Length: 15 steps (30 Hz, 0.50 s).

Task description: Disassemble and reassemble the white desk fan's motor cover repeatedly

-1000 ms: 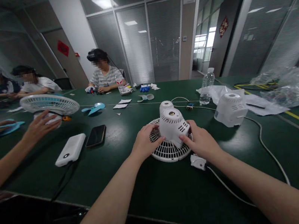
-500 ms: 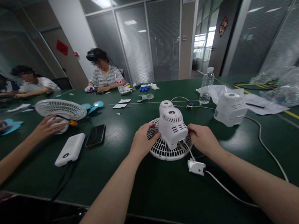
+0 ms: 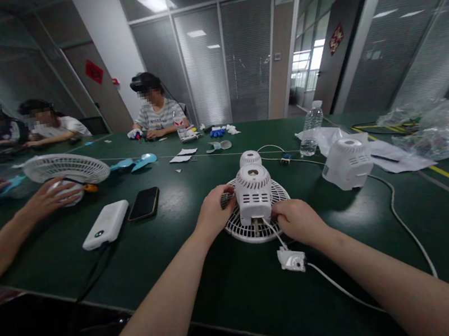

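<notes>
A white fan motor housing point(image 3: 254, 193) with slotted vents stands on a round white fan grille point(image 3: 256, 235), which lies flat on the table before me. My left hand point(image 3: 215, 210) is closed against the housing's left side, its fingertips partly behind it. At the lower right of the housing, my right hand point(image 3: 300, 219) has its fingers curled in and pressed to the edge; their tips are partly hidden. From the housing's underside a white cord runs to a small white switch box point(image 3: 292, 260), lying on the table just below my right hand.
Right of me stand another white housing point(image 3: 347, 164) and a water bottle point(image 3: 311, 128), near plastic bags point(image 3: 448, 124). A power bank point(image 3: 106, 225) and phone point(image 3: 144, 203) lie left. A co-worker's hand point(image 3: 48, 197) holds a fan grille point(image 3: 67, 169); other people sit across.
The housing has turned and shifted left on the grille, and my right hand has moved left with it. The switch box has shifted slightly left. The co-worker's fan has moved left.
</notes>
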Each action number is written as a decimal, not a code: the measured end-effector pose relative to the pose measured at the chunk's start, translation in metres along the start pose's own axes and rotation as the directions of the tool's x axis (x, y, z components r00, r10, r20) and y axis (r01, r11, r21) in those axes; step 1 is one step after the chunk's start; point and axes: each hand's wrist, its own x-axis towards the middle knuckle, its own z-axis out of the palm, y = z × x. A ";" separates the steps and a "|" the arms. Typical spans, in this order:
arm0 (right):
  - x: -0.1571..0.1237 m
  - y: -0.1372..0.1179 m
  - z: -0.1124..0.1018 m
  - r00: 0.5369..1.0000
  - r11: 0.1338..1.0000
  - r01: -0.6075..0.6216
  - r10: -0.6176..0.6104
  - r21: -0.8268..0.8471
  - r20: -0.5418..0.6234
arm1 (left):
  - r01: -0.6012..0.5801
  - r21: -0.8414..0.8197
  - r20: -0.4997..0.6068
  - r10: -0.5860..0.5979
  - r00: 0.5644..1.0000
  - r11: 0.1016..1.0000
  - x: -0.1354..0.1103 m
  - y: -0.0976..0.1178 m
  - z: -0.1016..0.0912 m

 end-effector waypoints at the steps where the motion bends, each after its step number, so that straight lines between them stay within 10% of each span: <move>1: -0.001 -0.002 0.000 1.000 1.000 0.016 -0.016 0.003 0.011 | 0.006 0.002 0.003 -0.006 1.000 1.000 0.000 0.001 -0.001; 15: 0.001 0.002 0.004 0.994 0.991 -0.109 0.107 -0.075 -0.029 | 0.008 -0.200 0.134 0.019 0.991 0.980 -0.004 0.003 -0.001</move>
